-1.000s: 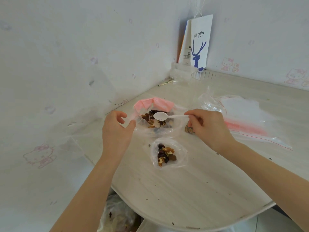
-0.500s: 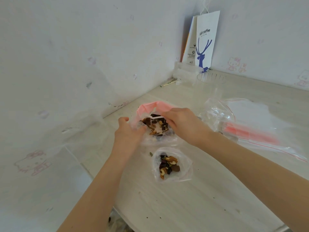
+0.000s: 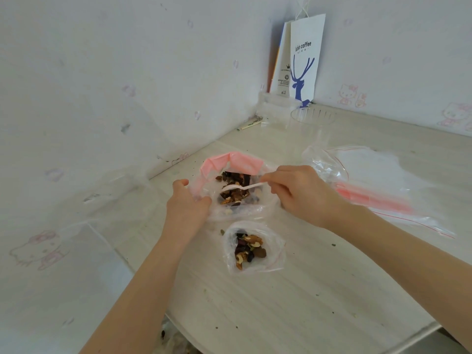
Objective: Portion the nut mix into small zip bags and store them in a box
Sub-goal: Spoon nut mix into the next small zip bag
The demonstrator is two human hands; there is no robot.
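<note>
Pretty plain corner tbh: the pale walls (image 3: pixel 102 72) are dotted with faded pink cartoon cat prints (image 3: pixel 348 94), a light wood-grain table (image 3: pixel 281 315) with a rounded front edge is set right against them, and everything's lit softly and evenly.

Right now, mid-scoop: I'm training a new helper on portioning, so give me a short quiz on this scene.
1. True or false: the small zip bag already holds some nut mix.
2. The right grip holds the white spoon. Where is its bowl? A) in the small zip bag B) in the large bag C) flat on the table
3. Fill in: the left grip holds the large bag by its ___ rim.
Key: 1 true; 2 B; 3 pink.
</note>
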